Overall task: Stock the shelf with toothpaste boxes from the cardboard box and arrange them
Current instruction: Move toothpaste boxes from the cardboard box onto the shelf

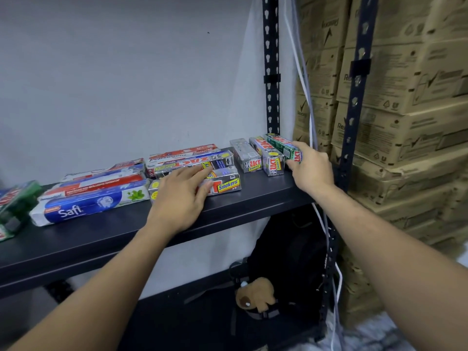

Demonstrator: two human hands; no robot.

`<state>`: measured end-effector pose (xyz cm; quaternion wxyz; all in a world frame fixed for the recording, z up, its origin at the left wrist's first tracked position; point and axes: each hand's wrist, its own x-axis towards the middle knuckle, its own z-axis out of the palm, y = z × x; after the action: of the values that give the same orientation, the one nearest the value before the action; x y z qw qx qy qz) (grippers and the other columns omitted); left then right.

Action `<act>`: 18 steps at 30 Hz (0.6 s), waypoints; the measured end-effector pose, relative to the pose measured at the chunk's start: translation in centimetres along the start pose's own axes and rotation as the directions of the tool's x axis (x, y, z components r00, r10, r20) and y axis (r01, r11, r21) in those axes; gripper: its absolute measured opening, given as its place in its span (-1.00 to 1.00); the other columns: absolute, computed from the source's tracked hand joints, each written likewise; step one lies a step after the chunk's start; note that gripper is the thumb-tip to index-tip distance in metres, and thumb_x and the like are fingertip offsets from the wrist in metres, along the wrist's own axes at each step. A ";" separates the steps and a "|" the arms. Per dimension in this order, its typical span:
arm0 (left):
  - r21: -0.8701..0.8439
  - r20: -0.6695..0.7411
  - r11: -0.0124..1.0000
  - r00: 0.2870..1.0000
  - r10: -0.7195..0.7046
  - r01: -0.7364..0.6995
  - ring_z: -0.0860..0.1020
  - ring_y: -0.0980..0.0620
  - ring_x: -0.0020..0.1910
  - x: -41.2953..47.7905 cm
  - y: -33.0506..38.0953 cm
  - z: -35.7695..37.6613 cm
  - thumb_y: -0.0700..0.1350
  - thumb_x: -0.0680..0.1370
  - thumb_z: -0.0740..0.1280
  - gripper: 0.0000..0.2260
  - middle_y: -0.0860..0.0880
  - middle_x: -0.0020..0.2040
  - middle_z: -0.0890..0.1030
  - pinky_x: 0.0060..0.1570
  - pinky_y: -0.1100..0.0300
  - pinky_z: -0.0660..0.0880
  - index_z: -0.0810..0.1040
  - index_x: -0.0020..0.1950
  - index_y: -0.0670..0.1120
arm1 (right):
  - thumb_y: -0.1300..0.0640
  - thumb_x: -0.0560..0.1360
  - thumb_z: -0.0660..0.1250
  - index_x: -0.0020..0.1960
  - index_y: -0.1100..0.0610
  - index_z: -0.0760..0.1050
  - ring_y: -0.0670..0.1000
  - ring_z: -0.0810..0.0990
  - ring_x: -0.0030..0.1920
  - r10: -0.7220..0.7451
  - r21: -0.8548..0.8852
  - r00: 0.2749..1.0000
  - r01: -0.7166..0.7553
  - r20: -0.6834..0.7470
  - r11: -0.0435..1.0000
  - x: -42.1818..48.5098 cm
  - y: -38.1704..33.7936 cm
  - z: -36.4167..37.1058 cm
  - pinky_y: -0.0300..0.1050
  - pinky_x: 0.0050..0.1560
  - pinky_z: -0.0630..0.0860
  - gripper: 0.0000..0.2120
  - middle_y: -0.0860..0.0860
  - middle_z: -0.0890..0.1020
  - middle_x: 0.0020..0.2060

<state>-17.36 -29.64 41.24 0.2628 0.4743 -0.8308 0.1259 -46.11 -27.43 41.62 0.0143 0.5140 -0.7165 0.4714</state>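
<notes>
A black metal shelf [106, 231] carries several toothpaste boxes. My left hand [181, 196] lies with straight fingers on the silver Zact Smokers boxes [225, 183] stacked at the middle. My right hand [310, 168] grips the near end of a green Zact box [279, 144] at the shelf's right end, next to two silver Zact boxes [268, 155] set end-on. A blue Safi box [86, 207] and red-and-white Pepsodent boxes [182, 153] lie lengthwise to the left. The cardboard supply box is out of view.
Green boxes [15, 206] sit blurred at the far left edge. Black perforated uprights [271, 72] frame the shelf's right end, with white cables [306, 102] behind. Stacked brown cartons [410, 122] fill the right. A black backpack [286, 262] with a plush toy sits on the lower shelf.
</notes>
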 end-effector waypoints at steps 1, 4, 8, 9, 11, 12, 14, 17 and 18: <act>0.002 0.001 1.000 1.000 -0.002 0.002 0.31 -0.03 0.46 0.0 0.0 0.0 0.25 0.63 -0.04 -0.50 0.07 0.47 0.41 0.42 -0.10 0.19 0.35 0.51 0.15 | 0.10 0.56 0.36 0.44 -0.06 0.41 0.19 0.57 0.14 -0.001 -0.019 1.000 0.001 0.005 1.000 0.1 0.0 0.0 0.02 0.14 0.54 -0.54 0.12 0.62 0.16; -0.004 -0.006 1.000 1.000 -0.009 0.009 0.32 -0.03 0.44 -0.1 0.1 0.0 0.25 0.62 -0.06 -0.49 0.07 0.46 0.43 0.40 -0.09 0.20 0.36 0.50 0.15 | 0.12 0.58 0.26 0.48 0.03 0.36 0.16 0.51 0.25 -0.061 -0.028 0.998 0.061 0.020 0.998 -0.1 0.2 -0.1 0.01 0.22 0.47 -0.54 0.10 0.56 0.28; -0.023 -0.020 1.000 1.000 -0.014 0.013 0.33 -0.03 0.44 -0.1 0.1 0.0 0.25 0.61 -0.04 -0.49 0.07 0.45 0.44 0.40 -0.10 0.20 0.38 0.49 0.15 | -0.10 0.57 0.24 0.58 0.00 0.17 0.13 0.18 0.53 -0.067 0.010 0.988 0.067 0.142 0.998 0.3 0.5 -1.0 0.07 0.49 0.14 -0.38 0.10 0.19 0.56; -0.026 -0.020 1.000 1.000 -0.014 0.013 0.33 -0.03 0.44 -0.1 0.0 0.0 0.25 0.61 -0.04 -0.50 0.07 0.45 0.44 0.40 -0.11 0.20 0.38 0.48 0.15 | -0.18 0.55 0.26 0.59 0.00 0.13 0.15 0.14 0.55 -0.075 -0.020 0.981 0.080 0.181 0.997 0.4 0.7 -1.1 0.10 0.50 0.12 -0.32 0.11 0.14 0.57; -0.030 -0.023 0.999 1.000 -0.014 0.013 0.34 -0.04 0.43 -0.1 0.0 0.1 0.25 0.62 -0.02 -0.51 0.07 0.45 0.44 0.40 -0.12 0.20 0.39 0.48 0.15 | -0.25 0.53 0.29 0.58 0.05 0.13 0.18 0.17 0.53 -0.095 -0.079 0.974 0.113 0.205 0.990 0.6 1.1 -1.2 0.10 0.47 0.17 -0.25 0.15 0.20 0.55; -0.030 -0.025 0.999 1.000 -0.014 0.013 0.34 -0.04 0.43 -0.1 0.0 0.1 0.24 0.63 -0.01 -0.51 0.07 0.45 0.44 0.40 -0.12 0.20 0.39 0.48 0.14 | -0.25 0.53 0.29 0.57 0.09 0.14 0.20 0.22 0.50 -0.091 -0.098 0.976 0.112 0.195 0.989 0.7 1.1 -1.1 0.09 0.44 0.23 -0.24 0.16 0.26 0.51; -0.038 -0.030 0.999 0.999 -0.016 0.015 0.36 -0.03 0.42 -0.1 0.0 0.0 0.24 0.63 0.00 -0.51 0.06 0.44 0.46 0.40 -0.10 0.19 0.40 0.48 0.13 | -0.27 0.51 0.30 0.56 0.14 0.15 0.22 0.30 0.45 -0.064 -0.125 0.984 0.085 0.164 0.989 1.0 1.1 -0.6 0.09 0.39 0.30 -0.20 0.18 0.33 0.46; -0.047 -0.036 0.999 0.999 -0.019 0.017 0.37 -0.03 0.42 -0.2 0.1 -0.1 0.22 0.65 0.04 -0.55 0.05 0.43 0.47 0.40 -0.09 0.17 0.40 0.48 0.12 | -0.29 0.51 0.28 0.59 0.11 0.08 0.24 0.29 0.45 -0.003 -0.195 0.986 0.036 0.167 0.980 1.4 0.6 0.3 0.13 0.35 0.35 -0.17 0.20 0.29 0.49; -0.046 -0.036 0.999 0.999 -0.019 0.017 0.37 -0.03 0.42 -0.2 0.1 -0.1 0.20 0.66 0.05 -0.56 0.05 0.43 0.46 0.40 -0.08 0.16 0.40 0.48 0.11 | -0.28 0.53 0.26 0.60 0.09 0.04 0.25 0.30 0.45 0.012 -0.225 0.984 0.029 0.178 0.974 1.4 0.3 0.5 0.13 0.33 0.37 -0.18 0.21 0.26 0.50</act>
<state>-17.35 -29.39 41.26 0.2899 0.4733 -0.8241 0.1131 -46.76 -28.79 41.88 0.0111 0.5522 -0.7618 0.3386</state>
